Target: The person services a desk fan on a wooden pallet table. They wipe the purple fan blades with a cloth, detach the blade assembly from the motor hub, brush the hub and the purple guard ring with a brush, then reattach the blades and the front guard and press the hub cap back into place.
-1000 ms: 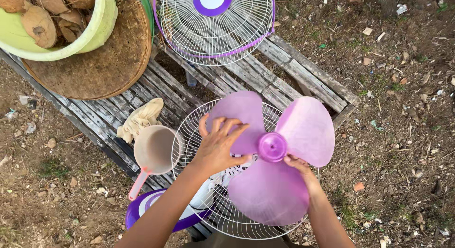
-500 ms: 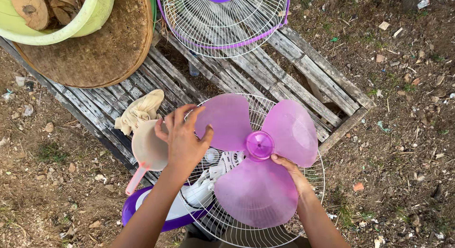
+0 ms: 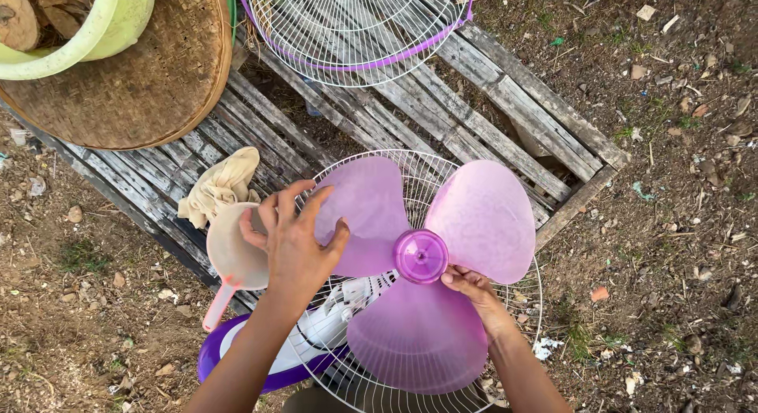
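A translucent purple three-blade fan propeller [image 3: 426, 263] sits over a white wire rear grille [image 3: 410, 164] on a white and purple fan body [image 3: 316, 334]. My left hand [image 3: 296, 243] hovers with fingers spread by the upper left blade, its fingertips at the blade's edge. My right hand [image 3: 474, 290] touches the propeller just below its purple hub [image 3: 421, 257], fingers under the right blade. The fan lies at the near edge of a weathered wooden pallet [image 3: 505, 97].
A second wire grille with a purple rim [image 3: 359, 34] lies at the pallet's far end. A woven basket tray [image 3: 150, 81] holds a green basin [image 3: 103, 30] of brown pieces. A pink scoop [image 3: 233, 259] and a beige cloth [image 3: 221, 184] lie at left. Dirt ground surrounds.
My left hand has lifted off the upper left blade and drawn back to the left with fingers spread. The propeller has turned slightly. My right hand stays below the hub.
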